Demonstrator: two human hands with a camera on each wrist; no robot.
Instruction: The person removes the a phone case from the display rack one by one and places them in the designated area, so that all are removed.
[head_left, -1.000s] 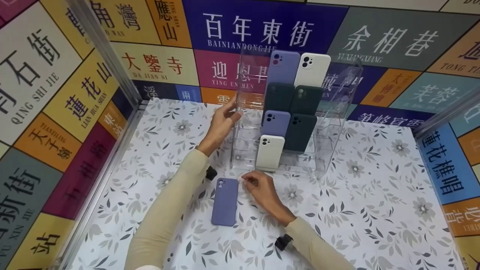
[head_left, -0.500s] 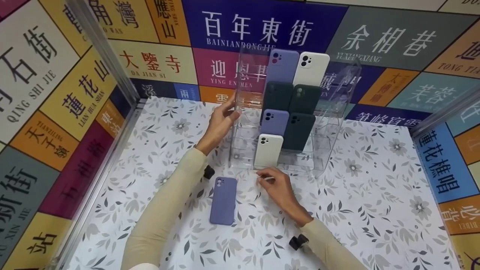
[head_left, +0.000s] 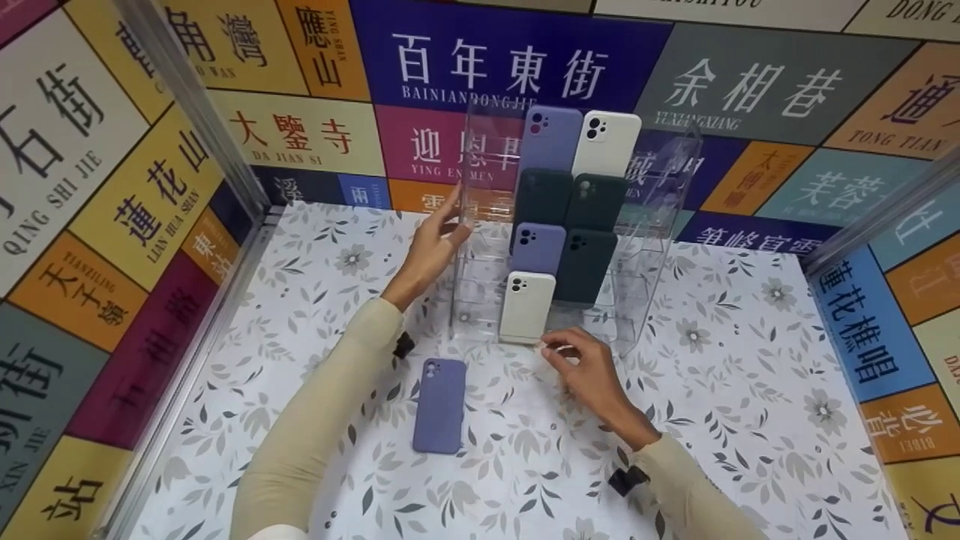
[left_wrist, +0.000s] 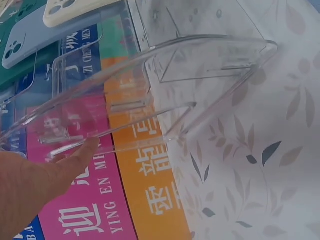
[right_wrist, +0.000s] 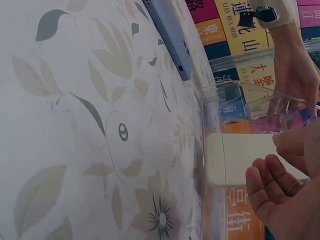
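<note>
A clear acrylic stepped rack [head_left: 465,289] bears several phone cases in purple, white and dark green. My left hand [head_left: 431,251] grips the rack's left side, thumb in front, other fingers partly hidden behind the clear panel. A fingertip lies along the panel's edge in the left wrist view. My right hand [head_left: 589,367] is at the rack's front, fingers loosely curled, fingertips by the lower right corner of the white phone case [head_left: 527,307] on the lowest step. Nothing shows between its thumb and fingers. A loose purple phone case [head_left: 439,405] lies back up on the table between my forearms.
Two dark green cases [head_left: 540,199] stand side by side halfway up the rack. A purple case [head_left: 551,139] and another white case [head_left: 609,142] fill the top. Printed sign walls [head_left: 525,67] enclose the flower-patterned tabletop [head_left: 712,420] at the back and sides.
My right hand has slid to the right along the rack's front, from left of the white case to its lower right corner. The left hand keeps its grip. The view has shifted slightly.
</note>
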